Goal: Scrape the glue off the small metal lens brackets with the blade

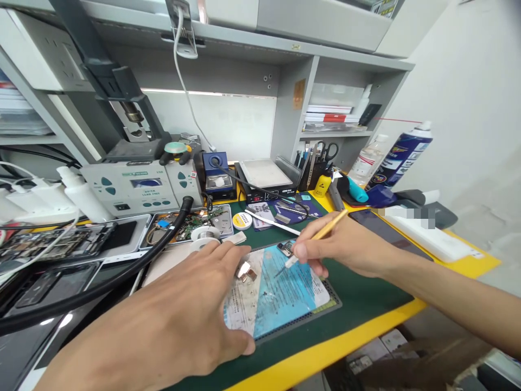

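My right hand [325, 244] grips a slim tool [331, 224] with a gold handle, a white collar and a thin pointed tip. The tip is just over a blue and white printed sheet [280, 304]. Beside my right fingertips, a small dark electronic part [285, 248] lies near the sheet's upper edge. My left hand [175, 315] rests palm down at the sheet's left side, thumb and fingers apart, holding nothing visible. Close to its fingertips is a shiny coppery metal piece [245, 271]. Whether the tool touches the sheet, I cannot tell.
A green mat [366, 288] covers the yellow-edged bench. Behind my left hand are a solder spool [204, 234], a tray of circuit boards [191, 220] and a black hose [134, 271]. A soldering station [142, 187] and a spray can [401, 155] stand farther back.
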`<state>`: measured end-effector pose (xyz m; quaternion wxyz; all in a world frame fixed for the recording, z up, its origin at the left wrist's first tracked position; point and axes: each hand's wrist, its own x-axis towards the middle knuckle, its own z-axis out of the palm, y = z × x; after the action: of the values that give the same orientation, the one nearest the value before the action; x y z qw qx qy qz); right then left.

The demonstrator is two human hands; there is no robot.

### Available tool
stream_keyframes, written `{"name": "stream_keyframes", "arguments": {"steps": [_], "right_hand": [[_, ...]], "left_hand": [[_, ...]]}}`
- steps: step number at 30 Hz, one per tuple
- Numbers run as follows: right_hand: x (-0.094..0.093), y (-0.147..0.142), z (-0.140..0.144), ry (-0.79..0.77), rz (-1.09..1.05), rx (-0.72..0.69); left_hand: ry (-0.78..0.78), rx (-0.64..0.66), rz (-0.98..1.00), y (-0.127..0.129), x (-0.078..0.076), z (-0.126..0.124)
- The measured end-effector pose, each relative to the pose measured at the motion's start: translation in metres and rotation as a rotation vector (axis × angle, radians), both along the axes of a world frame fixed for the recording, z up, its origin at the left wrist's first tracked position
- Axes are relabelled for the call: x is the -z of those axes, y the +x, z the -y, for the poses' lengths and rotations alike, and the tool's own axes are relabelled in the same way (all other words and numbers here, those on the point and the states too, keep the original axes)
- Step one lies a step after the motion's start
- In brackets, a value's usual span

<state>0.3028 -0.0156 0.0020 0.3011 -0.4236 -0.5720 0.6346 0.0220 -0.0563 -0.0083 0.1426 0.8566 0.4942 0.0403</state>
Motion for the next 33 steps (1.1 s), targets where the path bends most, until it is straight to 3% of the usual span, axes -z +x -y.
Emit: {"name": "stream_keyframes", "arguments": {"steps": [5,12,18,25,33], "right_hand": [[-0.01,-0.005,-0.014,-0.067,-0.007,-0.111],[-0.002,0.001,-0.021,-0.19,-0.086,-0.213],[0.01,0.008,-0.013,-0.259,-0.13,-0.138],[0.017,0.007,-0.004,-0.201,-0.15,-0.031],[0.02,0.008,-0.008,-0.235,-0.109,-0.009]], "left_hand": [[0.038,0.02,0.021,-0.004,0.006,0.0],[0.069,0.006,0.044,-0.017,0.02,-0.005],[0.102,0.048,-0.033,-0.026,0.036,-0.003],[-0.119,-0.108,-0.217,-0.003,0.019,-0.002],[0.124,0.0,-0.103,-0.02,0.041,-0.002]]}}
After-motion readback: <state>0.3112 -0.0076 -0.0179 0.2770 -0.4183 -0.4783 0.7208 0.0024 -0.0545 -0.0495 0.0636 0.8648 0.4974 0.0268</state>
